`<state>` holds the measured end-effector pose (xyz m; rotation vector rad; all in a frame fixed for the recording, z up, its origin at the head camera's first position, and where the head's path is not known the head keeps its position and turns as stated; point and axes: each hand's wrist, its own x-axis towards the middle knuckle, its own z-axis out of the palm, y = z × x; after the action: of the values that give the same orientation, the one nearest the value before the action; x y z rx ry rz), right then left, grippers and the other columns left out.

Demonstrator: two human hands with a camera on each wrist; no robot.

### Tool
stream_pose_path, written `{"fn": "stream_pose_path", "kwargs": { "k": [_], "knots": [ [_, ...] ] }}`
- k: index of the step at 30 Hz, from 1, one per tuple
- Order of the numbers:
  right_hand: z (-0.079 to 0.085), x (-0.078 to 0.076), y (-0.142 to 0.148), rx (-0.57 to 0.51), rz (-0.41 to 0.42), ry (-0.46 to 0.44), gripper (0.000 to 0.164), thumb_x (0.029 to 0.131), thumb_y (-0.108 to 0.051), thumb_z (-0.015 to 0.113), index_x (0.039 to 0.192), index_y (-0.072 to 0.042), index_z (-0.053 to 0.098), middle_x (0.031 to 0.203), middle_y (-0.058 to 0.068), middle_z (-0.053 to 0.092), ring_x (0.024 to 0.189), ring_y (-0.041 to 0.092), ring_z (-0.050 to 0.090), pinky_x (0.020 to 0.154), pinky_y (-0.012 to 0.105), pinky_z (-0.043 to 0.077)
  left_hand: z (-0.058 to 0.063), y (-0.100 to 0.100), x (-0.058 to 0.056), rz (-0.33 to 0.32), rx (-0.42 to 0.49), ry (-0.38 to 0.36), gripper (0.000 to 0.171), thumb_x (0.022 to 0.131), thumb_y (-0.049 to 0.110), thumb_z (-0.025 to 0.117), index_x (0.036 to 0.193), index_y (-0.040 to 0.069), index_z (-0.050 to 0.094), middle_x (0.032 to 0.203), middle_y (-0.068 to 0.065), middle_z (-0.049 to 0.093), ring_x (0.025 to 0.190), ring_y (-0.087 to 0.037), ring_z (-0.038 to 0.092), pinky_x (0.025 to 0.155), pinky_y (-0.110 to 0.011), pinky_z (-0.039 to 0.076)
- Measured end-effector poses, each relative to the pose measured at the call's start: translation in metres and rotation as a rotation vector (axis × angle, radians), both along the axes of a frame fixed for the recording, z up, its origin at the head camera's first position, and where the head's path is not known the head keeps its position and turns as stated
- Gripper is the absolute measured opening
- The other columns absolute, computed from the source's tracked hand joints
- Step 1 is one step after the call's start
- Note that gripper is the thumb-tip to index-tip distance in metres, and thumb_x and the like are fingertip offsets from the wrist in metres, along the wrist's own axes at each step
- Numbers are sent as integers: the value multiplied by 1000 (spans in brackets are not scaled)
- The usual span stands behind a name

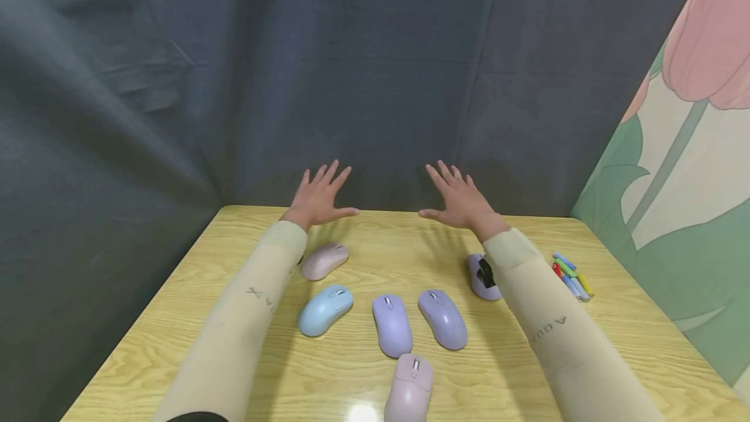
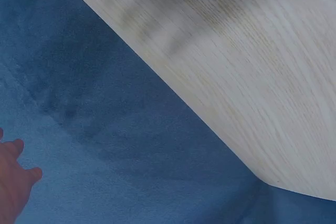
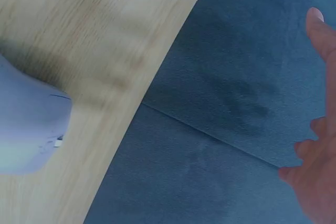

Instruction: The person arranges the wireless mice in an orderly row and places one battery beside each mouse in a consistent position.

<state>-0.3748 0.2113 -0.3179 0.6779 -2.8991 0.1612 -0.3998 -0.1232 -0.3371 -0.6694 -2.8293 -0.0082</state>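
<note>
Both hands are raised over the far edge of the wooden table, fingers spread and holding nothing. Nearest below the left hand lies a pink computer mouse. Under the right wrist sits a purple mouse, partly covered by a black wrist device and the sleeve; the right hand is beyond it. Closer in are a light blue mouse, a lilac mouse and a darker purple mouse. At the front is another pink mouse, cut off by the frame's lower edge.
A small pile of colourful pieces, red, green, blue and yellow, lies at the table's right, partly behind the right sleeve. A dark blue curtain hangs at the back and left. On the right stands a wall with painted tulips.
</note>
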Motion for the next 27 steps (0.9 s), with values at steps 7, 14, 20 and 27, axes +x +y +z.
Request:
{"fn": "stream_pose_path", "kwargs": {
  "k": [7, 14, 20, 27],
  "knots": [
    [7, 9, 0, -6, 32, 13, 100, 87, -58, 62, 157, -17, 2, 160, 17, 1, 143, 43, 7, 110, 61, 9, 2, 2, 6, -30, -6, 10, 99, 83, 76, 47, 157, 24, 7, 161, -11, 9, 145, -32, 13, 112, -58, 7],
    [11, 19, 0, -21, 53, 17, 97, 89, -54, 62, 157, -14, 6, 160, 18, 6, 144, 40, 7, 112, 58, 10, 4, 1, 9, -68, 22, 4, 97, 84, 73, 49, 157, 24, 9, 161, -11, 9, 145, -31, 14, 113, -56, 9],
    [11, 27, 1, -49, 68, 33, 95, 89, -50, 64, 157, -13, 9, 159, 19, 11, 144, 39, 10, 112, 56, 11, 4, -3, 11, -77, 41, -6, 97, 85, 73, 50, 157, 24, 8, 161, -11, 7, 145, -31, 14, 113, -55, 10],
    [13, 41, 3, -77, 91, 31, 91, 90, -49, 63, 156, -11, 12, 158, 19, 15, 143, 39, 15, 112, 55, 14, 0, -8, 13, -102, 44, 14, 95, 85, 70, 52, 157, 21, 14, 160, -12, 16, 143, -30, 23, 110, -55, 20]
  ]
}}
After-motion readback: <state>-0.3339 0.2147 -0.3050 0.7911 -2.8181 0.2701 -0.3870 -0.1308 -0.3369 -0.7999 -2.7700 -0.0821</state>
